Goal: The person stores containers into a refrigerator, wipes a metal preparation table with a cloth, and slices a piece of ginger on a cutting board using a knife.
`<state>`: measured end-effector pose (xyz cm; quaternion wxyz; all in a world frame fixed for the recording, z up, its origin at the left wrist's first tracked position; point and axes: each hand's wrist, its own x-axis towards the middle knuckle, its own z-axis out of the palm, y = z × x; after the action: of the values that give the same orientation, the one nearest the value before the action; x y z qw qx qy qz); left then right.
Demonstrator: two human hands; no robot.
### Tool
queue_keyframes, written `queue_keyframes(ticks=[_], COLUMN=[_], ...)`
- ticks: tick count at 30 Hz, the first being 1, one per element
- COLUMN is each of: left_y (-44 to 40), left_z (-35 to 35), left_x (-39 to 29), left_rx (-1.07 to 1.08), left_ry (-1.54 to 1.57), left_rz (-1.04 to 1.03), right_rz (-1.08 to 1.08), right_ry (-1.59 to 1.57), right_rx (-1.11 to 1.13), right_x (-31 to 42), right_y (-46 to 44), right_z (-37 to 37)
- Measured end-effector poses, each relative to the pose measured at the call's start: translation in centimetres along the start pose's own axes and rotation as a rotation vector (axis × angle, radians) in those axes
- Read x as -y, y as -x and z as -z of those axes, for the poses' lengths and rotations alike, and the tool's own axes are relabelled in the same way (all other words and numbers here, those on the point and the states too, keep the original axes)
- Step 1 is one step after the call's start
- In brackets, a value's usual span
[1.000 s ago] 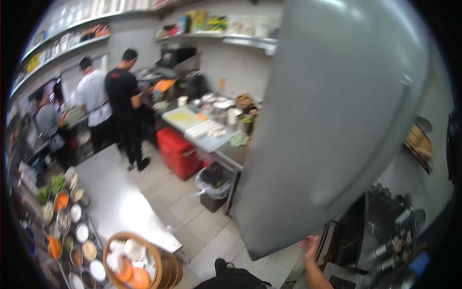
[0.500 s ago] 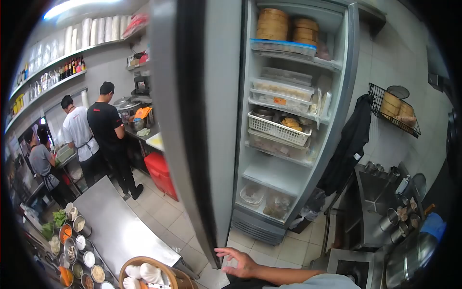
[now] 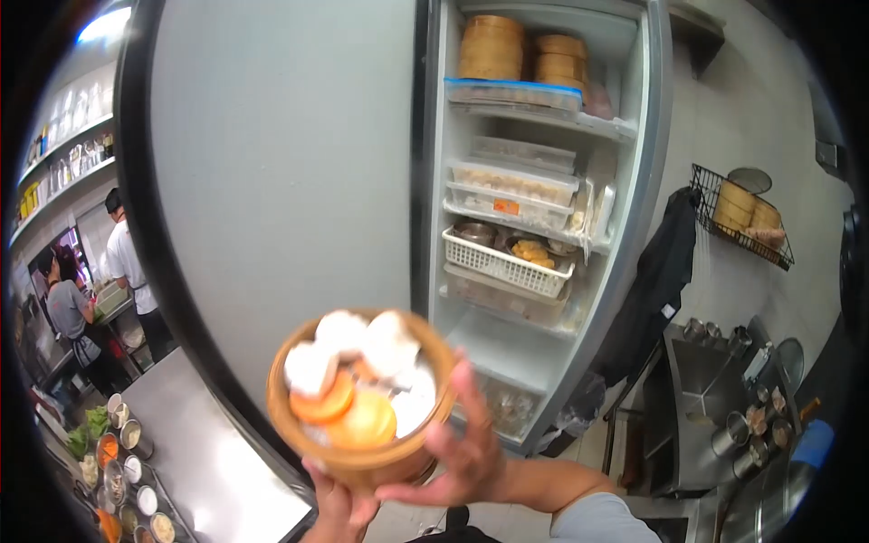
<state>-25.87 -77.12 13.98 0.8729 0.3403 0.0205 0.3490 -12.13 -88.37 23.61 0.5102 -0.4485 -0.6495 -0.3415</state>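
Note:
A round bamboo steamer basket (image 3: 425, 450) is up in front of me, before the open fridge door, its open top tilted toward me. In it lie white buns (image 3: 391, 344) and round orange and yellow pieces (image 3: 364, 420) whose kind I cannot make out. My left hand (image 3: 340, 503) grips the basket from below at its near left side, with some fingers hidden under it. Against the basket's right side and lower edge, my right hand (image 3: 466, 445) holds on with fingers and thumb spread around it.
The fridge door (image 3: 290, 172) swings out on the left. Fridge shelves hold stacked bamboo steamers (image 3: 491, 50), plastic boxes (image 3: 513, 185) and a white basket (image 3: 507, 262). A steel counter (image 3: 195, 425) with several ingredient pots stands lower left; people work beyond. A sink (image 3: 697, 389) is at right.
The steamer basket has come up from the lower left to the fridge front, now in both hands. My right hand has left the door edge; the door now stands wider across the left.

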Motion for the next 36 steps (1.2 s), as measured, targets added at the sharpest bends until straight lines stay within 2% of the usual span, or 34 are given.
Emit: queue_keyframes(ticks=[2,3,7,9,10,12,13,16,18,19,23,25,30,32,33,35,36], left_y=[-5.1,-8.1,-19.3,-24.0,-26.0,-29.5,-31.0,-35.8,-37.4,-38.2,-42.5,-44.5,-47.6,-49.2,-49.7,-50.5,-51.6], left_z=[-5.2,-7.3,-17.9,-23.6,-26.0,-31.0,-33.2,-39.1,-42.2,-43.4,-46.5,-47.1,-46.9,-46.2,-45.7,-44.3,-43.6], left_x=[0.1,0.5,1.4,0.9,0.6,0.3,0.0,-0.3,-0.4,-0.6,-0.8,-0.4,0.8,1.1,0.7,-1.1,-1.1], left_rx=[0.166,0.237,0.429,0.529,0.650,0.700,0.726,0.806,0.762,0.709,0.701,0.691,0.705,0.742,0.741,0.694,0.691], left_ry=[0.034,0.072,0.263,0.321,0.364,0.416,0.449,0.518,0.547,0.566,0.541,0.525,0.477,0.234,0.233,-0.301,-0.301], left_rz=[0.026,-0.013,-0.048,-0.099,-0.103,-0.145,-0.166,-0.207,-0.197,-0.189,-0.152,-0.146,-0.098,-0.094,-0.085,0.200,0.203], right_rz=[0.079,0.162,0.253,0.154,0.177,-0.016,-0.003,-0.050,-0.096,-0.156,-0.094,-0.168,-0.237,-0.291,-0.299,-0.342,-0.346], right_ry=[0.113,0.219,0.395,0.480,0.523,0.367,0.379,0.605,0.787,0.770,0.836,0.708,0.808,0.899,0.903,0.974,0.972], right_rx=[0.005,0.095,0.024,-0.006,-0.056,-0.040,-0.041,-0.092,-0.099,-0.095,-0.154,-0.161,-0.148,-0.174,-0.174,-0.204,-0.201], right_x=[-4.0,-6.1,-14.0,-15.8,-17.3,-18.9,-19.6,-21.9,-24.1,-25.3,-30.8,-32.5,-36.6,-38.0,-38.7,-40.2,-41.3], right_y=[-4.3,-6.7,-15.6,-19.3,-21.3,-25.2,-27.0,-31.2,-33.2,-34.0,-35.7,-36.1,-36.2,-36.1,-36.1,-36.4,-36.3], right_z=[3.3,5.4,11.2,13.5,14.5,16.2,16.8,18.6,19.5,19.5,20.0,20.3,20.2,19.9,19.9,19.9,20.1])
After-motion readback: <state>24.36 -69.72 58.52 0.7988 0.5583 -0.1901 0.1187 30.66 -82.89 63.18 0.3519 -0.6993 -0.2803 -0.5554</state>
